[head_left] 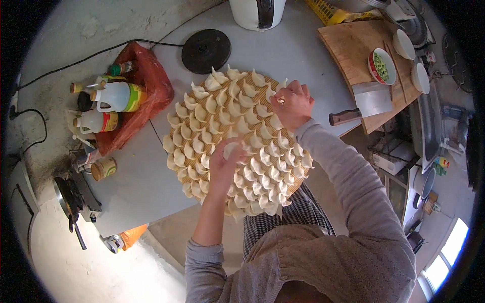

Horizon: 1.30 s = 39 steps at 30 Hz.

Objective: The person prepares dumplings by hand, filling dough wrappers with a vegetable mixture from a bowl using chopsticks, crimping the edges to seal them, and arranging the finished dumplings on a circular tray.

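Observation:
A round woven tray [218, 92] carries many rows of pale, uncooked dumplings [226, 116]. My left hand [224, 159] is over the middle of it, fingers curled around a dumpling [229, 150] and slightly blurred. At the tray's far right rim, my right hand [293, 104] has its fingers bent down beside a dumpling [269, 92]. A small whitish patch shows between that thumb and forefinger, but whether it is dough in the grip is unclear. The tray's near side overhangs the grey table [151, 197] in front of my checked trousers.
A red plastic bag [159, 81] with several bottles stands on the left. Behind the tray are a black kettle base [206, 51] and a white kettle [242, 15]. To the right, a cleaver [373, 99] and a bowl of chopped greens [382, 66] rest on a wooden board [341, 41].

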### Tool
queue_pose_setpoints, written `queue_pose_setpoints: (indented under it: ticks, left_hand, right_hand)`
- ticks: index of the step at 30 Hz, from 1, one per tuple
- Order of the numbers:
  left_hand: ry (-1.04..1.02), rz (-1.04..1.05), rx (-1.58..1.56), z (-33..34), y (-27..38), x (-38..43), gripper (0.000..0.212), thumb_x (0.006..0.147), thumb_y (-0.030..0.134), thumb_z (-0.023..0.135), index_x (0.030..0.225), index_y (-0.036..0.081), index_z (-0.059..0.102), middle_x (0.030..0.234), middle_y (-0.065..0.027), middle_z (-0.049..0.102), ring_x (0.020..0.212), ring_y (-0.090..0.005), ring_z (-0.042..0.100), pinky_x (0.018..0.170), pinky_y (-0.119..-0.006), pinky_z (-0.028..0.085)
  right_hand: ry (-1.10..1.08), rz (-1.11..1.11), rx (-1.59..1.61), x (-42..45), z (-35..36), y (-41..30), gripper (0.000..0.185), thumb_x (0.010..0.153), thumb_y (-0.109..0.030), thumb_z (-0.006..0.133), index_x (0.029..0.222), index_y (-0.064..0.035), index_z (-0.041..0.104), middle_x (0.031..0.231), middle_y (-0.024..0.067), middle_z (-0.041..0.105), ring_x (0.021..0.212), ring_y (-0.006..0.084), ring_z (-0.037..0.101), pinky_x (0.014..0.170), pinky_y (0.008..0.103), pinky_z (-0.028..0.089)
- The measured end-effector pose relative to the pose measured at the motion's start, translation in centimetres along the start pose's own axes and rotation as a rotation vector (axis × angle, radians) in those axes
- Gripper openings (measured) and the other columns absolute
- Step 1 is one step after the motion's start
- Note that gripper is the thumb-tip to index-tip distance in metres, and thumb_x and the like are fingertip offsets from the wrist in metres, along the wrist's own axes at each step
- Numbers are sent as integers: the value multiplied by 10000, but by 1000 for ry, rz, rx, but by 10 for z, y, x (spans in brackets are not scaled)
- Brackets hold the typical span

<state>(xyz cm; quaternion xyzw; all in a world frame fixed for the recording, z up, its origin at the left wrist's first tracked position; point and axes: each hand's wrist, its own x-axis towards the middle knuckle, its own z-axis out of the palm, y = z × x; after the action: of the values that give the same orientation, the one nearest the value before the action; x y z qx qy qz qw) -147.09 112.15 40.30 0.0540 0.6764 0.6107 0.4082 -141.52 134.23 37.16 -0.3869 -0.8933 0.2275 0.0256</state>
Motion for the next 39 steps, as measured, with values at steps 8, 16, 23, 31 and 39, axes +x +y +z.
queue_pose_setpoints:
  ticks: [8,16,23,31,39]
  left_hand:
    - [-4,-19,-31,-8,-5,0,219,905,144,547,1092,37,584,939,-50,624,821,-135,611,728,-281,504]
    - [-12,-15,-26,-11,-4,-2,222,902,133,541,1099,34,569,971,-46,613,832,-145,611,743,-288,507]
    - [-6,-21,-27,-15,-6,-3,222,898,128,541,1098,32,556,952,-41,610,817,-138,606,746,-292,510]
    - [27,-29,-36,-17,-4,-4,219,889,91,523,1088,9,557,945,-55,614,810,-134,603,750,-292,516]
    - [33,-28,-60,-21,-9,-5,231,903,113,539,1108,7,557,977,-61,620,821,-144,607,749,-290,512]
  right_hand:
    - [28,-101,-16,-25,2,-18,217,743,-320,681,870,-145,663,1010,18,515,1020,251,459,799,447,405]
    - [-32,-62,44,-23,8,-12,226,806,-328,578,848,-127,673,1012,70,530,1054,297,445,832,505,403]
    - [10,-33,80,-25,8,-14,214,796,-323,603,838,-127,677,1009,59,557,1067,281,456,860,497,402]
    - [45,-32,107,-36,10,-24,224,784,-347,616,875,-150,669,1065,39,533,1088,274,435,899,518,366]
    - [-182,-118,-31,-40,9,-33,209,795,-293,565,905,-154,677,1050,67,535,1106,292,411,861,553,367]
